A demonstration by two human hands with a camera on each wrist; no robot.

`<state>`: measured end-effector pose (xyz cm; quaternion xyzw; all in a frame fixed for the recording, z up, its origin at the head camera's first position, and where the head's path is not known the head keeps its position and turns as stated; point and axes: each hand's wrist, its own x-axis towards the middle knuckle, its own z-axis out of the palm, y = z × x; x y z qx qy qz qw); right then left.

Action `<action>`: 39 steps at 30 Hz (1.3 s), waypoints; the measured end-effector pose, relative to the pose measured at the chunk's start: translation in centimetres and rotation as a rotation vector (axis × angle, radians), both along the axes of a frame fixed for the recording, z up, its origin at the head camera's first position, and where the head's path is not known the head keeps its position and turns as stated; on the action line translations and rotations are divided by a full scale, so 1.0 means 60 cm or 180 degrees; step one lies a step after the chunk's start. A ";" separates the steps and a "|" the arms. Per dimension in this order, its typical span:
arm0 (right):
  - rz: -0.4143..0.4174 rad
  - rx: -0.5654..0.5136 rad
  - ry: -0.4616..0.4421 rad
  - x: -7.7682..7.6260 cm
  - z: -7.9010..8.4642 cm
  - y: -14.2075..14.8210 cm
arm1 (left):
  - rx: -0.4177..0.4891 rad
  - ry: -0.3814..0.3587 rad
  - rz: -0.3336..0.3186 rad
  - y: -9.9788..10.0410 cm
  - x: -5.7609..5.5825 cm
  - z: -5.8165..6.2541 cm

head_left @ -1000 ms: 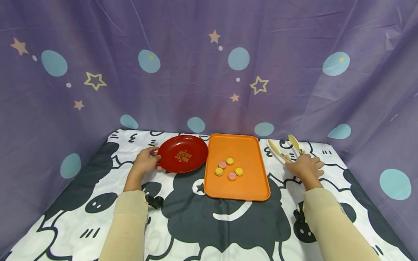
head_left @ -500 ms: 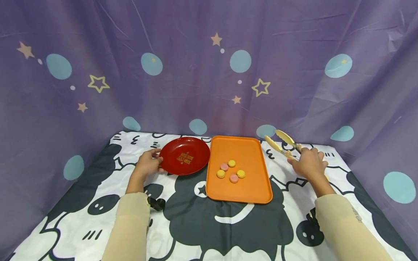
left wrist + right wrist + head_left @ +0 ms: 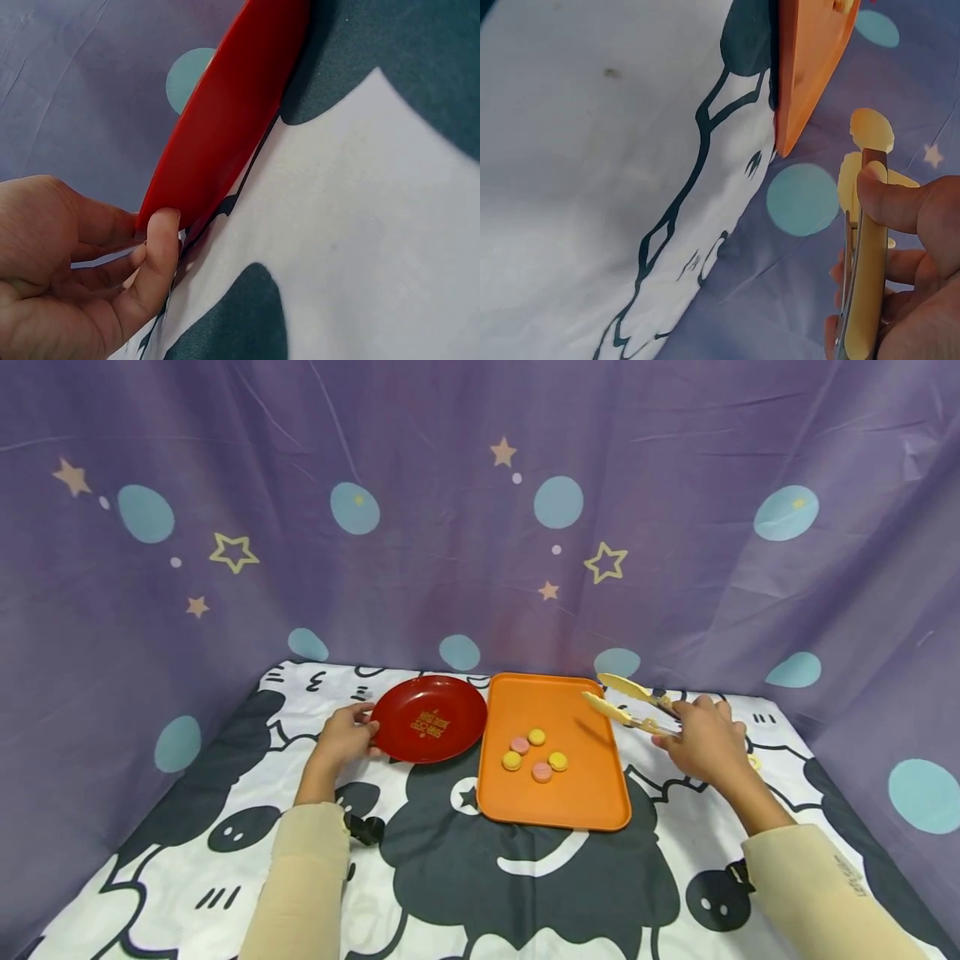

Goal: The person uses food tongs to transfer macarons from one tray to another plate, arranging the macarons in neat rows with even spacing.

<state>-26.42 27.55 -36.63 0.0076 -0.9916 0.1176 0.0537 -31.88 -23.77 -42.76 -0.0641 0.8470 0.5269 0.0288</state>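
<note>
Head view, clock centred on orange tray (image 3: 555, 802): red plate (image 3: 408, 714), w/ gold lettering (image 3: 431, 723) in its middle, is placed betw. 9 & 10 o'clock, just beside; contact can't be told. Its rim is pinched by L hand (image 3: 347, 739) at the plate's 8-9 o'clock, grip pressed thumb-to-fingers on the edge. Tongs (image 3: 868, 285), yellow w/ metal parts, are held off the cloth-covered tabletop (image 3: 442, 877) by R hand (image 3: 702, 737) at approx. 3 o'clock, grip curled round the handles. The tongs' tips are parted, aimed approx. 10 o'clock, & seen at the tray's 1 o'clock corner. Three yellow macarons (image 3: 558, 761) & two pink macarons (image 3: 542, 772) are grouped in the tray, ctr & toward 9. Tabletop is backed at 12 by purple curtain (image 3: 450, 410).
</note>
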 end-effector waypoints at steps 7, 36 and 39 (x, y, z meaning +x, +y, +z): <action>0.0283 0.0229 0.0137 0.029 -0.013 -0.014 | 0.0011 -0.0037 0.0030 0.003 -0.004 -0.004; 0.1166 0.0246 0.0346 0.086 -0.034 0.009 | 0.0108 -0.0056 0.0053 0.002 -0.003 0.000; 0.1261 0.0230 0.0340 0.080 -0.035 0.008 | 0.0123 -0.0055 0.0054 -0.001 -0.002 -0.001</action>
